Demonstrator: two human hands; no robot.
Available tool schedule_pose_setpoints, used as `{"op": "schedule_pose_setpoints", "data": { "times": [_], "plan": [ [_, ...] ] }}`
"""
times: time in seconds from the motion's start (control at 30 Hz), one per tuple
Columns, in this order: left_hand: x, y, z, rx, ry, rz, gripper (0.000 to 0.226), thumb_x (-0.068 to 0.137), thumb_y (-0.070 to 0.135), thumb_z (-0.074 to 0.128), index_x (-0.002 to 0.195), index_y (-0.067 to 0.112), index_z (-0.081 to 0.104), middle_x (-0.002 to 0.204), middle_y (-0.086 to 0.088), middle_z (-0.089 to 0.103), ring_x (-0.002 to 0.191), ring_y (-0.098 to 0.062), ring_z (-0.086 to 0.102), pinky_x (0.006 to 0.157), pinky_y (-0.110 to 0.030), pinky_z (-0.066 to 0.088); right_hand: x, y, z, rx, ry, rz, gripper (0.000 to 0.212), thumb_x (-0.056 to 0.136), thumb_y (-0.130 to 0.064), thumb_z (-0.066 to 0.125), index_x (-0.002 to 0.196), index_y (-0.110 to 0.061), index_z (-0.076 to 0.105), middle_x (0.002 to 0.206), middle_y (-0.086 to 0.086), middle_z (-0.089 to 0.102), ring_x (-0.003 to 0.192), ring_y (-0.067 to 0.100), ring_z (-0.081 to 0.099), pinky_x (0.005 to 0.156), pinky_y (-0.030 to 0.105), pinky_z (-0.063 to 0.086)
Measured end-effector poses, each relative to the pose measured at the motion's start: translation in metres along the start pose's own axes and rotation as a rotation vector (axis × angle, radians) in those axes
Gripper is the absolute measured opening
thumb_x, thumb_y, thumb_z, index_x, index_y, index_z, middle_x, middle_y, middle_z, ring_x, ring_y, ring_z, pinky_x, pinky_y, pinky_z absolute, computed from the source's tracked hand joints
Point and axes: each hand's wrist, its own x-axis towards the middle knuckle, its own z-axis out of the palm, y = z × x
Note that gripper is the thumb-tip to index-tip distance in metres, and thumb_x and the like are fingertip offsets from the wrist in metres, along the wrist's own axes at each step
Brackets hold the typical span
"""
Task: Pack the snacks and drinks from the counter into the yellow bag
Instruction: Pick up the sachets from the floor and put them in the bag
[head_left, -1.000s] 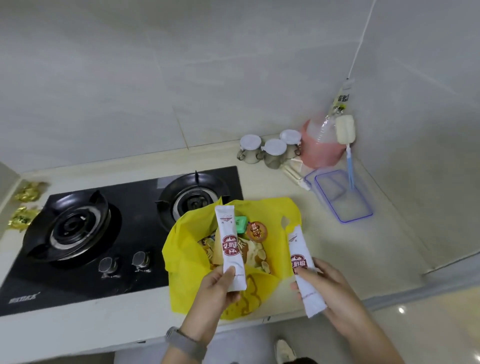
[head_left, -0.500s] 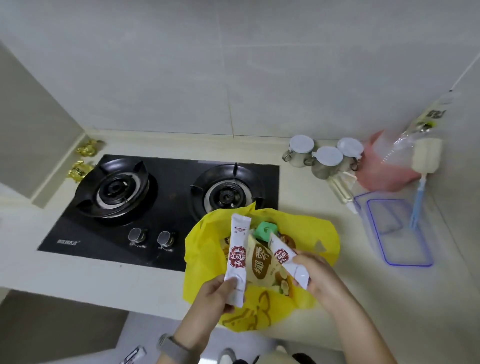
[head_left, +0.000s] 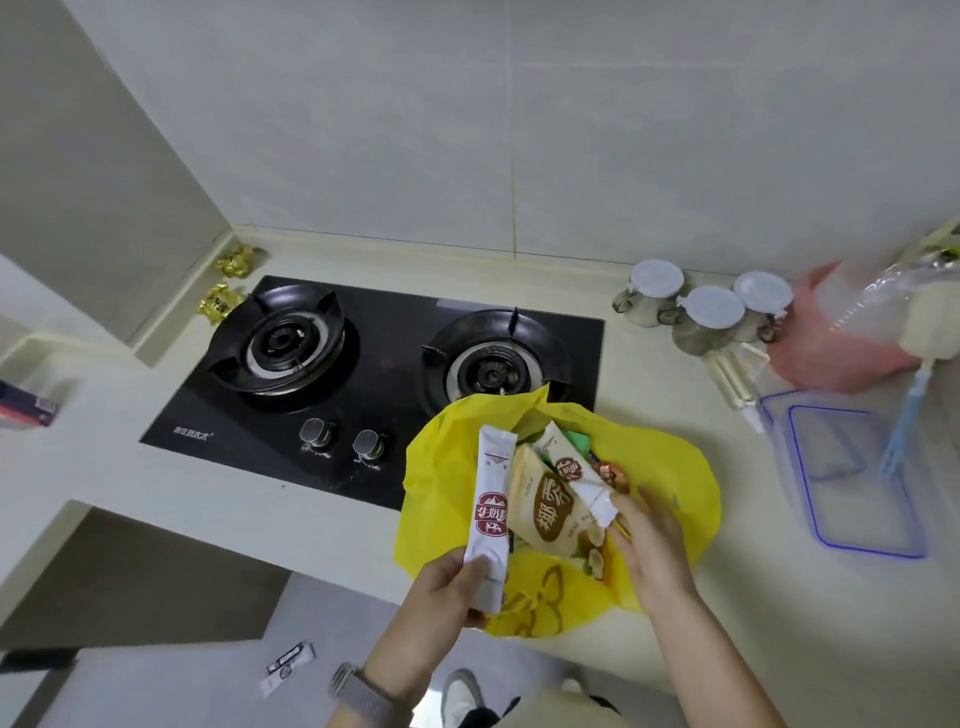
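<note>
both hands are busy over the yellow bag (head_left: 675, 483). left hand (head_left: 447, 587) pinches the lower end of a white stick sachet (head_left: 491, 519) between the thumb and the curled fingers, and the sachet stands almost upright, at about 9 o'clock from the mouth of the bag. right hand (head_left: 649, 540) is at 3 o'clock of the bag's mouth; its fingertips touch the lower end of a second sachet (head_left: 574, 475), which lies tilted inside the bag, on a beige snack packet (head_left: 545, 506). whether these fingers pinch the second sachet or only touch it, i cannot tell.

the yellow bag sits open on the counter (head_left: 182, 493), near its front edge, at 5 o'clock from the black gas stove (head_left: 395, 364). inside it, behind the sachets, a green item (head_left: 579, 441) and a small round brown item (head_left: 613, 475) are partly visible.

at 1 o'clock from the bag stand three small jars with white lids (head_left: 701, 306), close together. at 3 o'clock from the bag lies a clear container with blue rim (head_left: 852, 483), and a pink bag (head_left: 831, 343) is behind it. two golden wrapped pieces (head_left: 223, 286) lie at 10 o'clock from the stove, near the wall corner. on the floor below the counter, a small white packet (head_left: 288, 667) lies at 7 o'clock from the left hand.
</note>
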Motion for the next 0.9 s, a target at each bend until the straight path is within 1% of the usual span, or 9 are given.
{"op": "schedule_pose_setpoints", "data": {
  "times": [0.07, 0.13, 0.2, 0.33, 0.5, 0.6, 0.7, 0.8, 0.9],
  "plan": [
    [0.000, -0.002, 0.002, -0.004, 0.001, 0.007, 0.023, 0.095, 0.018, 0.045, 0.092, 0.012, 0.066, 0.077, -0.004, 0.065, 0.072, -0.016, 0.059, 0.057, -0.021, 0.047, -0.016, 0.003, -0.002, -0.208, 0.047, -0.058, 0.061, 0.087, -0.014, 0.062, 0.142, -0.018, 0.036, 0.136, 0.005, 0.049, 0.105, 0.018, 0.054, 0.089, 0.031, 0.042],
    [0.001, -0.003, 0.004, -0.002, -0.009, 0.016, 0.022, 0.095, 0.020, 0.045, 0.096, 0.014, 0.066, 0.080, -0.003, 0.066, 0.076, -0.017, 0.061, 0.059, -0.022, 0.048, -0.035, 0.004, 0.001, -0.314, 0.054, -0.139, 0.063, 0.087, -0.017, 0.063, 0.143, -0.021, 0.035, 0.138, 0.002, 0.046, 0.115, 0.018, 0.051, 0.092, 0.031, 0.041],
    [0.002, -0.004, 0.008, 0.017, -0.040, 0.027, 0.021, 0.095, 0.021, 0.045, 0.098, 0.015, 0.065, 0.082, -0.002, 0.067, 0.078, -0.017, 0.061, 0.059, -0.022, 0.048, -0.053, 0.001, 0.005, -0.271, -0.063, -0.190, 0.053, 0.087, -0.019, 0.065, 0.136, -0.024, 0.045, 0.137, -0.001, 0.051, 0.123, 0.015, 0.051, 0.098, 0.033, 0.044],
    [0.001, -0.003, 0.014, 0.095, -0.232, 0.015, 0.020, 0.095, 0.020, 0.047, 0.095, 0.013, 0.066, 0.076, -0.001, 0.064, 0.068, -0.010, 0.058, 0.058, -0.022, 0.046, -0.078, -0.008, 0.012, -0.158, -0.433, -0.097, 0.029, 0.088, -0.023, 0.061, 0.115, -0.014, 0.063, 0.111, 0.005, 0.069, 0.101, 0.018, 0.066, 0.084, 0.034, 0.054],
    [0.000, 0.001, 0.013, 0.168, -0.316, 0.030, 0.023, 0.096, 0.017, 0.046, 0.099, 0.007, 0.066, 0.082, -0.004, 0.066, 0.066, -0.006, 0.059, 0.057, -0.019, 0.046, -0.087, -0.007, 0.003, -0.486, -0.628, -0.165, 0.021, 0.091, -0.018, 0.059, 0.112, -0.018, 0.061, 0.105, 0.002, 0.072, 0.102, 0.015, 0.067, 0.091, 0.034, 0.053],
    [0.001, 0.000, 0.014, 0.248, -0.273, 0.086, 0.023, 0.095, 0.016, 0.046, 0.102, 0.006, 0.066, 0.087, -0.005, 0.066, 0.067, -0.003, 0.060, 0.057, -0.017, 0.049, -0.086, -0.006, 0.002, -0.435, -0.600, -0.161, 0.019, 0.095, -0.013, 0.052, 0.112, -0.016, 0.059, 0.101, 0.001, 0.072, 0.096, 0.011, 0.068, 0.080, 0.027, 0.056],
    [0.004, 0.002, 0.013, 0.278, -0.067, 0.160, 0.017, 0.093, 0.019, 0.050, 0.105, 0.019, 0.062, 0.095, 0.001, 0.064, 0.070, -0.003, 0.064, 0.059, -0.019, 0.051, -0.080, -0.009, -0.003, -0.431, -0.495, -0.135, 0.018, 0.096, -0.016, 0.048, 0.112, -0.019, 0.057, 0.104, 0.002, 0.069, 0.089, 0.008, 0.068, 0.071, 0.030, 0.058],
    [0.011, 0.001, 0.000, 0.260, 0.025, 0.156, 0.038, 0.093, 0.022, 0.048, 0.131, 0.024, 0.042, 0.097, -0.002, 0.066, 0.072, -0.013, 0.068, 0.058, -0.022, 0.052, -0.063, -0.013, -0.015, -0.579, -0.423, -0.144, 0.016, 0.098, -0.021, 0.046, 0.104, -0.030, 0.058, 0.104, -0.002, 0.067, 0.094, 0.013, 0.064, 0.077, 0.034, 0.054],
    [0.017, -0.007, -0.013, 0.538, 0.162, 0.204, 0.050, 0.093, 0.026, 0.048, 0.140, 0.025, 0.031, 0.088, -0.003, 0.064, 0.070, -0.017, 0.063, 0.062, -0.024, 0.048, -0.041, -0.022, -0.020, -0.718, -0.301, -0.240, 0.016, 0.097, -0.023, 0.047, 0.103, -0.026, 0.062, 0.099, -0.006, 0.067, 0.097, 0.015, 0.061, 0.081, 0.028, 0.046]
  ]
}}
